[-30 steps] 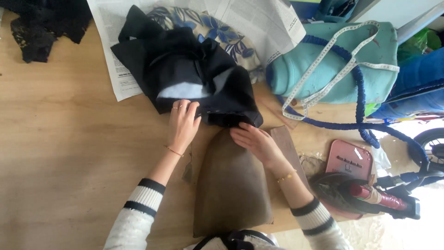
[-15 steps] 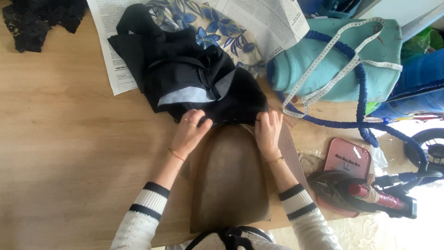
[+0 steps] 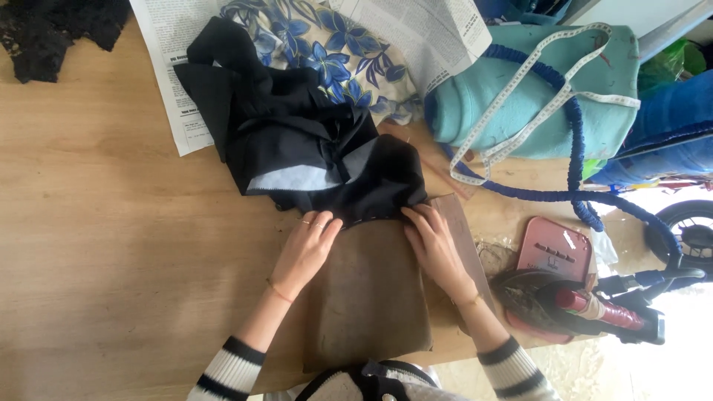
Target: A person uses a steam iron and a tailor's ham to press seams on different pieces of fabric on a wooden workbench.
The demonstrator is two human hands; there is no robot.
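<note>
A crumpled black garment (image 3: 304,141) with a pale grey lining lies on the wooden table (image 3: 104,245). Its near edge rests on a brown pressing pad (image 3: 368,297) in front of me. My left hand (image 3: 308,249) presses flat on the pad with its fingertips at the garment's hem. My right hand (image 3: 434,245) grips the hem at the pad's right corner, fingers curled over the black cloth.
A clothes iron (image 3: 572,304) sits at the right on a pink stand (image 3: 553,252). Behind are a blue-flowered fabric (image 3: 334,52) on newsprint (image 3: 167,44), a teal cloth roll (image 3: 520,96) with a white measuring tape (image 3: 520,82) and a blue cord (image 3: 572,148). Black lace (image 3: 52,30) lies top left.
The garment has been pulled and shifted on the pad; my hands moved apart along its hem, the right one out to the pad's right corner.
</note>
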